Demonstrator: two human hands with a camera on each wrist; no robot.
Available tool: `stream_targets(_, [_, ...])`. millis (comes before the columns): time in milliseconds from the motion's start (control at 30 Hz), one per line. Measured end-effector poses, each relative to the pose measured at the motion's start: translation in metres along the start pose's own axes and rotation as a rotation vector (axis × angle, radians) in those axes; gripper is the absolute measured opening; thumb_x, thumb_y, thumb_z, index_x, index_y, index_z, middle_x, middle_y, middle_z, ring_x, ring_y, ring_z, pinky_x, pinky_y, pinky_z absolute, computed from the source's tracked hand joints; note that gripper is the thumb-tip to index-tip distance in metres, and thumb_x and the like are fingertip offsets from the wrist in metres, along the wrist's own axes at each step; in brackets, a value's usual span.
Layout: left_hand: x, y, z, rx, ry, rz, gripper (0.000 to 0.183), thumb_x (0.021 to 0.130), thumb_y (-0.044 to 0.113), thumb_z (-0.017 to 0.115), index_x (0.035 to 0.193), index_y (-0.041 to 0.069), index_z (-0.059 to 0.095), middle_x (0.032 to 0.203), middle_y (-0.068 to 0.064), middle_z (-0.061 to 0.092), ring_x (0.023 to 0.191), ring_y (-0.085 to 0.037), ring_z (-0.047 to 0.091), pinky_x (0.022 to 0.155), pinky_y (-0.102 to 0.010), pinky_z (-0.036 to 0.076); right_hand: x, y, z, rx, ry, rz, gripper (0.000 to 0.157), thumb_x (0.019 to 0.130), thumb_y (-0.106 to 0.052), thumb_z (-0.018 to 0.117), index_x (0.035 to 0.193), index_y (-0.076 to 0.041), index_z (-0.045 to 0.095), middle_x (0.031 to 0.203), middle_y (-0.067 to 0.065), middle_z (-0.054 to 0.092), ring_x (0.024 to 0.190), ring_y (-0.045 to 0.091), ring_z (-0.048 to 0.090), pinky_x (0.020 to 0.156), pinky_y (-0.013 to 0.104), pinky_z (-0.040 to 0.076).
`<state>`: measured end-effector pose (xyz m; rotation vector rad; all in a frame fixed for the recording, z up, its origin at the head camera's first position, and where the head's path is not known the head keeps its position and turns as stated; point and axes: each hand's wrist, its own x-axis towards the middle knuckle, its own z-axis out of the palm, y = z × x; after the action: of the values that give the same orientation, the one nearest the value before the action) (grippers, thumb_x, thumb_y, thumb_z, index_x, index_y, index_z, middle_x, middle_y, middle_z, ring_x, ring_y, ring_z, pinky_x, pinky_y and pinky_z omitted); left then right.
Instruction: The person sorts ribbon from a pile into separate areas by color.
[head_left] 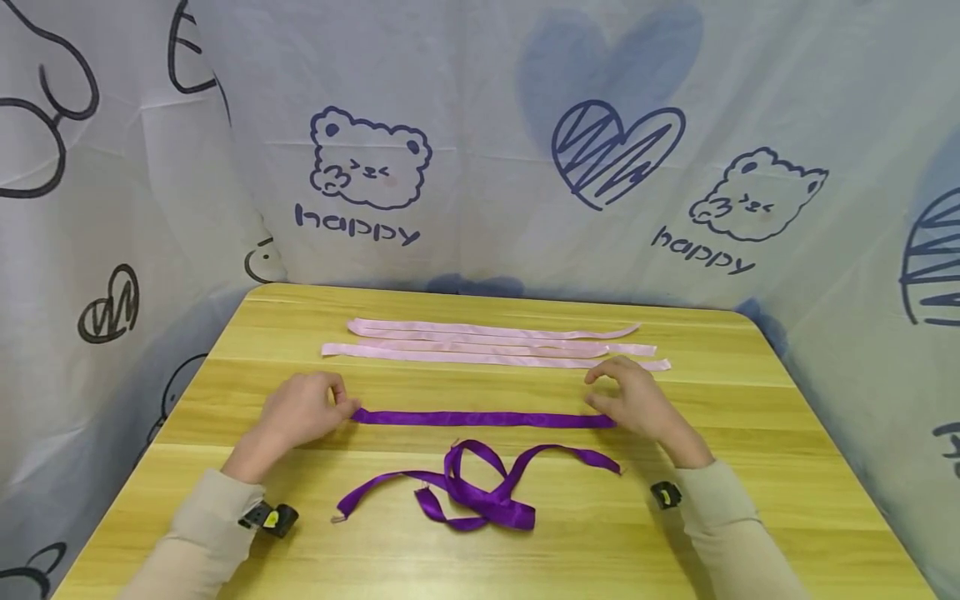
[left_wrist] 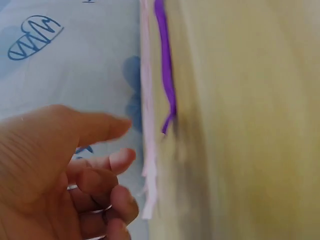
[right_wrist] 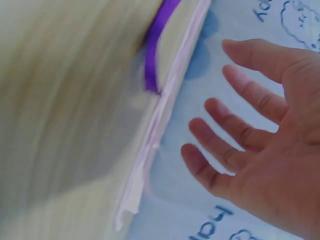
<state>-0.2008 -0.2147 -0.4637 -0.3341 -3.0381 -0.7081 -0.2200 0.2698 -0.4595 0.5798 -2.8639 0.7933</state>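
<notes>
Head view: your left hand (head_left: 303,408) is at the left end of the flat purple ribbon (head_left: 483,419), which lies stretched out from side to side across the wooden table (head_left: 600,558). The left wrist view shows your thumb and forefinger apart, the other fingers loosely bent; you can't tell from the head view whether the fingertips touch the ribbon. Your right hand (head_left: 633,400) is just beside the ribbon's right end, its thumb and fingers apart, and the right wrist view shows them spread. Nearer to you, a looped purple ribbon (head_left: 513,512) lies in loose curves, its ends trailing left and right. Beyond your hands, pink ribbons (head_left: 465,358) lie in roughly parallel strips, and behind the table hangs a printed white curtain (head_left: 480,217)
</notes>
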Motion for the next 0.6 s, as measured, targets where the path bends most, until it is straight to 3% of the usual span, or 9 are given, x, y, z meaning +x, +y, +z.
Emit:
stream_targets(200, [0.001,0.018,-0.003,0.011,0.075,0.052,0.02,0.101,0.029,0.068,0.089,0.013,0.071,0.051,0.006,0.049,0.046,-0.012,0.042,0.044,-0.028,0.031,0.002,-0.034,0.005,0.047,-0.037,-0.085,0.014,0.094,-0.009,0.078,0.107,-0.005,0.075,0.119,0.011,0.071,0.117,0.037,0.065,0.101,0.056,0.052])
stream_targets(400, [-0.003,0.049,0.01,-0.027,0.044,0.191,0.013,0.1,0.023,0.07,0.097,0.012,0.076,0.058,0.008,0.049,0.047,-0.007,0.038,0.044,-0.023,0.03,0.001,-0.062,0.018,0.054,-0.138,-0.209,0.012,0.097,-0.013,0.075,0.109,-0.009,0.075,0.115,0.005,0.07,0.111,0.032,0.067,0.096,0.052,0.054])
stream_targets(600, [-0.004,0.078,0.029,-0.018,0.021,0.21,0.015,0.098,0.027,0.073,0.096,0.013,0.078,0.062,0.01,0.055,0.051,-0.006,0.043,0.045,-0.024,0.034,0.004,-0.082,0.038,0.048,-0.196,-0.293,0.016,0.099,-0.014,0.072,0.113,-0.007,0.075,0.114,0.005,0.072,0.103,0.027,0.07,0.09,0.046,0.058])
